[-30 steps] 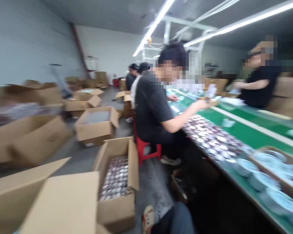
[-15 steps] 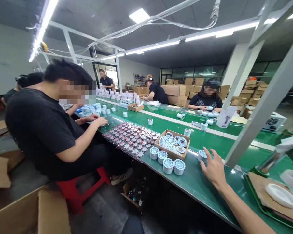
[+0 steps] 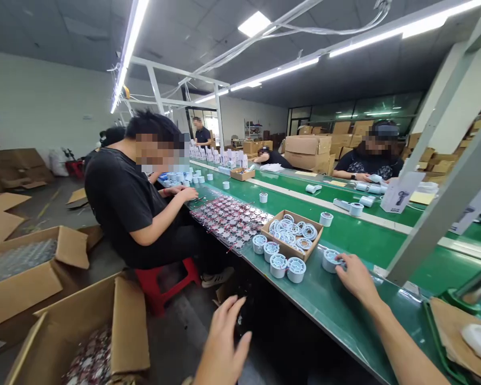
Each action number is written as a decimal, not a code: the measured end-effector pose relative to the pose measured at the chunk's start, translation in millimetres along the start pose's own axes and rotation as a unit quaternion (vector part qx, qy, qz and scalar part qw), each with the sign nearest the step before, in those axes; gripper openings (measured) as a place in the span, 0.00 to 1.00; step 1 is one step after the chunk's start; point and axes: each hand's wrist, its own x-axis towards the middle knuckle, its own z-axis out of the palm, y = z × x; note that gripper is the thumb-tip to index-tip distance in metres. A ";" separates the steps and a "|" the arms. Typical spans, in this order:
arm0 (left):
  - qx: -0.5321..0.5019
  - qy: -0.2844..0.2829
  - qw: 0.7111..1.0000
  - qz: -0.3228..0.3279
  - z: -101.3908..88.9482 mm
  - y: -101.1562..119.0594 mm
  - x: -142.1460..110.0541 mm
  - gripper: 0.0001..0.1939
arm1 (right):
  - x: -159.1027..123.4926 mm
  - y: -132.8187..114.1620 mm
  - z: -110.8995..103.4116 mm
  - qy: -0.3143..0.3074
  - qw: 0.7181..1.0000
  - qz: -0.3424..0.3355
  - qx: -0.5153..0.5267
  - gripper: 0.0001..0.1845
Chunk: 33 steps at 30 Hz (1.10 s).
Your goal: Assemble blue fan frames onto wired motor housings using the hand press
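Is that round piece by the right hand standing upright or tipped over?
Upright: the round piece sits on the green bench, ribbed face up, side wall visible below it, right hand at its edge.

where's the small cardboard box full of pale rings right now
In the head view the box sits a little right of centre on the green worktop, just behind four pale round parts and left of the person's right hand.

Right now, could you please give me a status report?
Right hand at pale cylinder, grip unclear. Left hand open, off the bench. Carton beside cylinder.
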 end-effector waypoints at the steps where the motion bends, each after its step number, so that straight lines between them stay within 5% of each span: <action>1: 0.014 -0.007 1.000 0.018 19.2 26.0 24.5 0.29 | -4.0 -5.7 -2.0 -0.002 1.000 -0.011 0.008 0.11; 4: 0.078 -0.028 0.994 0.072 63.3 81.5 86.7 0.37 | -22.4 -21.0 -8.4 -0.007 0.998 -0.053 0.041 0.09; 7: 0.102 -0.030 0.991 0.086 87.9 102.0 115.8 0.34 | -45.4 -28.8 -12.5 0.002 0.994 -0.084 0.074 0.13; 16: 0.104 -0.072 0.985 0.119 108.4 132.1 112.3 0.17 | -77.8 -19.5 -16.3 0.033 0.988 -0.065 0.135 0.14; 24: 0.082 -0.218 0.941 0.247 123.6 162.8 132.4 0.48 | -91.7 -1.7 -21.3 0.025 0.984 -0.058 0.169 0.15; 29: 0.093 -0.235 0.932 0.258 134.0 174.3 145.8 0.43 | -92.7 3.8 -18.6 0.035 0.981 -0.047 0.187 0.25; 33: 0.087 -0.228 0.934 0.260 135.7 181.5 145.4 0.40 | -98.9 20.6 -17.3 0.049 0.978 -0.049 0.197 0.25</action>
